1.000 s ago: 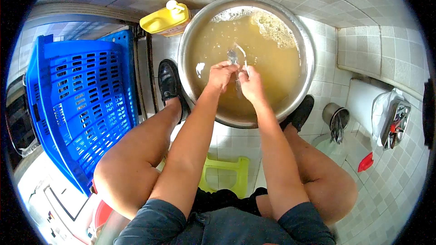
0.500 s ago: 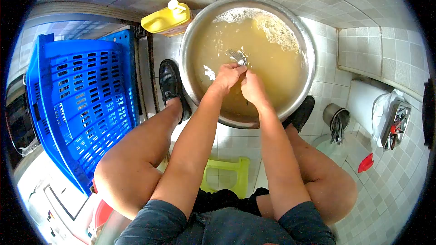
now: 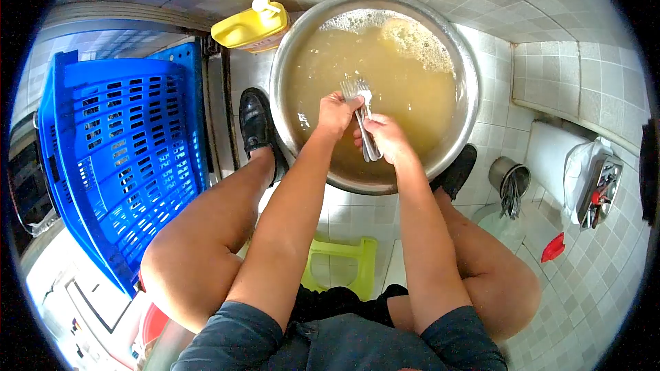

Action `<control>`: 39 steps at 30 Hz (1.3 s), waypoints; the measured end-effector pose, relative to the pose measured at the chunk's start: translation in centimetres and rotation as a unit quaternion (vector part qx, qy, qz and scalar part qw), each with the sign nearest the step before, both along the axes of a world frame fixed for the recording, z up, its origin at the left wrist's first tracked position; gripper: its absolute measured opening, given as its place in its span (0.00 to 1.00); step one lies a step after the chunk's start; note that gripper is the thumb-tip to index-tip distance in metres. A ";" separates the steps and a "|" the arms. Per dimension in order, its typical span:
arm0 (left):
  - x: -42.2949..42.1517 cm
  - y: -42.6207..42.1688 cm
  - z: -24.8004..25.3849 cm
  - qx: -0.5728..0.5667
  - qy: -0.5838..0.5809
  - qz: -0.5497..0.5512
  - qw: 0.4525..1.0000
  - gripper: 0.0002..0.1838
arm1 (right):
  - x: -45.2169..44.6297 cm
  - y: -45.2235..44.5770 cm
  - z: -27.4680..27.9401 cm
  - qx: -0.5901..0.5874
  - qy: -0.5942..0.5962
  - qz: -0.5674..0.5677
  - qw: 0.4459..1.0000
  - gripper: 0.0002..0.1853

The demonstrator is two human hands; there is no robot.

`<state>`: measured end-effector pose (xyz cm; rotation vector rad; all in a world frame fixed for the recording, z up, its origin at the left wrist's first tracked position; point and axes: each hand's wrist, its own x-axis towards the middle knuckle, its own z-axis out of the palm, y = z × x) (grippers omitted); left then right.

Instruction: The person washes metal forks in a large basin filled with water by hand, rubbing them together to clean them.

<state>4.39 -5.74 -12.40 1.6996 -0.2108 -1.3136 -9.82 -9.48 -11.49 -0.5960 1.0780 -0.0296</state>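
Observation:
Several metal forks (image 3: 365,123) are bunched together over a wide steel basin (image 3: 469,96) of cloudy, foamy water (image 3: 419,110). My left hand (image 3: 337,113) is closed around them just below the tines, which point toward the far side. Lower down, my right hand (image 3: 386,136) grips the same bunch by the handles, its fingers wrapped behind them. The handle ends stick out between both hands, toward me. How many forks there are I cannot tell.
A yellow jug (image 3: 254,27) stands left of the basin, and a blue slatted crate (image 3: 130,158) farther left. On the right are a metal cup of cutlery (image 3: 509,176), a cutlery tray (image 3: 605,192) and a red object (image 3: 553,247). A green stool (image 3: 340,254) sits below me.
The forks have come into fuller view above the water, handles now showing. My right hand has shifted slightly right and down and turned, and my left hand has moved slightly left.

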 end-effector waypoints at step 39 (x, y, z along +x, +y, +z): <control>1.2 -1.3 36.1 -0.281 -0.054 -0.361 0.888 0.13 | -2.7 -2.8 31.7 -0.460 -0.023 0.147 0.875 0.14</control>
